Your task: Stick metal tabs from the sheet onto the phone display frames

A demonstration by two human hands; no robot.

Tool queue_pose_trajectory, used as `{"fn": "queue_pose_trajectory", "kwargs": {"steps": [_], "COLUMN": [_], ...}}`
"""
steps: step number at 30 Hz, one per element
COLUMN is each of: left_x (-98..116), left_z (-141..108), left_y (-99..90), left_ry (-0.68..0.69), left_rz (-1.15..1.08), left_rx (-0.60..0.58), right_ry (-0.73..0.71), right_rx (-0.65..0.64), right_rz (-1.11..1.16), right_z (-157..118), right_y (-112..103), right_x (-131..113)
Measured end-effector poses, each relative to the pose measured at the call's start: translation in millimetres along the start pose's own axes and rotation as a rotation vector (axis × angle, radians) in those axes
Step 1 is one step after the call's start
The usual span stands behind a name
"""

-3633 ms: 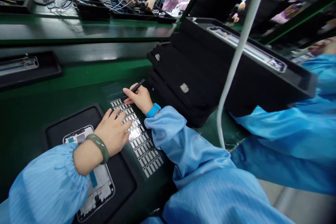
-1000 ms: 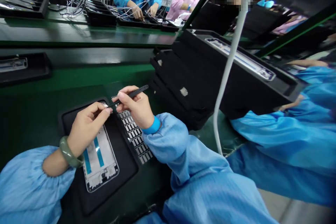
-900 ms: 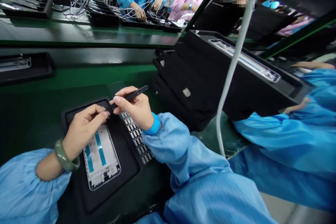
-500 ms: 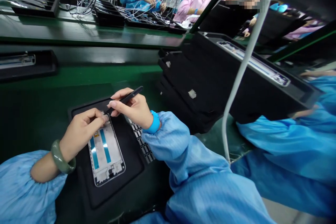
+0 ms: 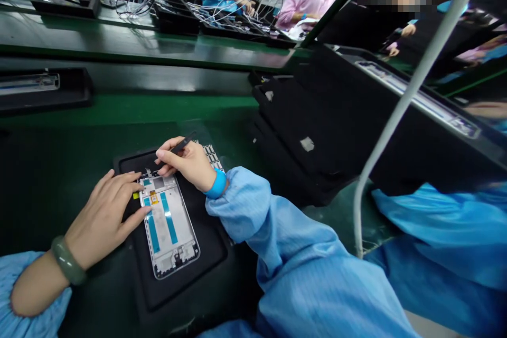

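A silver phone frame (image 5: 182, 224) with blue strips and a small orange flex piece lies in a shallow black tray (image 5: 162, 293). My left hand (image 5: 106, 211), fingers spread, rests along the frame's left edge, the thumb close to a blue strip. Between the thumb and fingers of my right hand (image 5: 188, 165) are slim black tweezers (image 5: 182, 143). Their tips point down at the frame's top end, mostly hidden by my fingers. Partly behind my right hand shows a sheet of small rectangular parts (image 5: 214, 156).
Stacked black trays (image 5: 301, 116) rise to the right, with another phone frame (image 5: 420, 97) in the top one. A grey cable (image 5: 396, 121) hangs in front. Another tray (image 5: 75, 95) is at far left. A co-worker's blue sleeve (image 5: 439, 232) is close at right.
My left hand has let go at the frame's top end and moved left, its fingers now spread. My right hand has moved slightly left with the tweezers. The view has shifted a little.
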State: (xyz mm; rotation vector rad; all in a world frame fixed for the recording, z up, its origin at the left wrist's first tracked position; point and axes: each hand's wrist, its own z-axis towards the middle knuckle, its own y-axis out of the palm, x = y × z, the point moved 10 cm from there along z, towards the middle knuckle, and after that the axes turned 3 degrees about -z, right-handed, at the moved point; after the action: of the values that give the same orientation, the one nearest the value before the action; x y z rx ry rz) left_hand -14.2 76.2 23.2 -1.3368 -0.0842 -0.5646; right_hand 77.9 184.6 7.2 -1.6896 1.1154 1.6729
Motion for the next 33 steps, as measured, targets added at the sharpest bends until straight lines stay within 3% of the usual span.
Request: {"fn": "queue_pose_trajectory", "kwargs": {"steps": [8,33], "left_x": [3,0], "left_z": [-5,-6], "left_y": [3.1,4.4], "left_ry": [-0.025,-0.041], "left_rz": [-0.019,-0.032], "left_rx": [0.009,-0.005], "right_ry": [0.017,-0.043], "right_rx": [-0.039,-0.038], "right_rz": [-0.129,-0.26], "right_z": [-3,-2], "right_y": [7,6], "right_x": [15,15]}}
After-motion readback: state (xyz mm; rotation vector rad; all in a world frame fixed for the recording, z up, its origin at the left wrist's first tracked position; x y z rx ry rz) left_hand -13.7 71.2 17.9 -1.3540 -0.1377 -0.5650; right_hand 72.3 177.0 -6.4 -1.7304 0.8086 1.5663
